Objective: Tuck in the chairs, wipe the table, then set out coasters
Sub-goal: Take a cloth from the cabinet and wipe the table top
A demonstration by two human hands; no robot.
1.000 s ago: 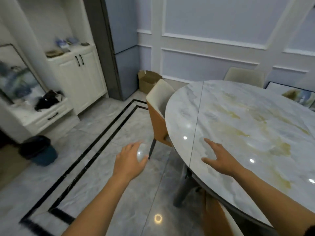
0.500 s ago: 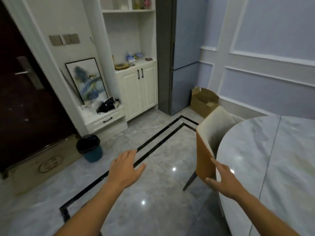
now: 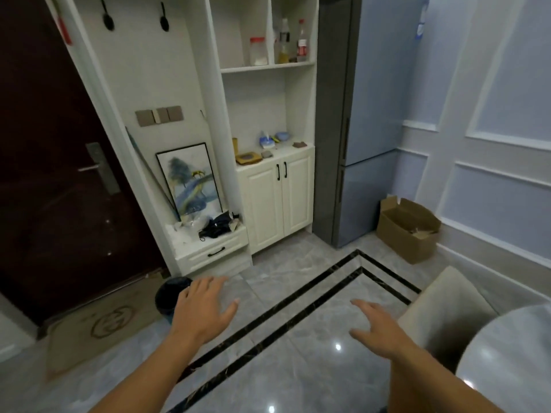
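Head view: two hands reach out over the grey tiled floor [image 3: 298,293]. The left hand [image 3: 202,311] and the right hand [image 3: 378,329] are both palm down with fingers spread wide, and neither holds anything.

One chair [image 3: 441,308] shows at the lower right. Its cream back is close against the rounded rim of the one marble bench [image 3: 507,362], and the seat is hidden. The back slants, with its top corner pointing toward the single open cardboard box [image 3: 408,231]. The right hand is near that back.

Further off are one dark bin [image 3: 170,296], one doormat [image 3: 107,320] with a round emblem but no readable words, one framed picture [image 3: 190,180], one two-door cabinet [image 3: 277,201] and one fridge [image 3: 372,114]. The shelf holds two red-capped bottles [image 3: 301,40], whose labels are too small to read.
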